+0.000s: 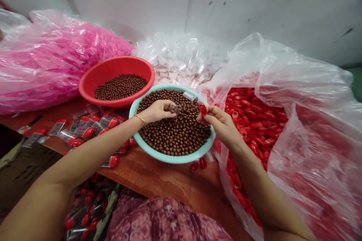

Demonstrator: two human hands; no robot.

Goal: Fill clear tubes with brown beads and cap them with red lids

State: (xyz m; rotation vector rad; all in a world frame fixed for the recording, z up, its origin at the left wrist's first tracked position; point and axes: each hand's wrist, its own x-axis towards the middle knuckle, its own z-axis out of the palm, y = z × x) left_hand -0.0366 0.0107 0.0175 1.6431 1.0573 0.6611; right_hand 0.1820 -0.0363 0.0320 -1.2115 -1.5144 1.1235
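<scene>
My left hand (162, 111) is closed around a small clear plastic container (175, 110), above the light blue basin (172, 158). Brown round beads (177, 135) fill much of that basin. At its right rim, my right hand (219, 119) pinches a red plastic cap (202, 108) between thumb and fingers. Another clear container (189, 96) lies on the beads at the basin's far side. Two loose red caps (203, 163) rest on the table by the basin's near right edge.
A red basin (115, 102) of beads stands behind left. Filled red-capped containers (87, 131) lie at left, more in a box below. Clear containers (181, 54) are heaped at the back, a pink-filled bag (56, 60) left, an open bag of red caps (254, 120) right.
</scene>
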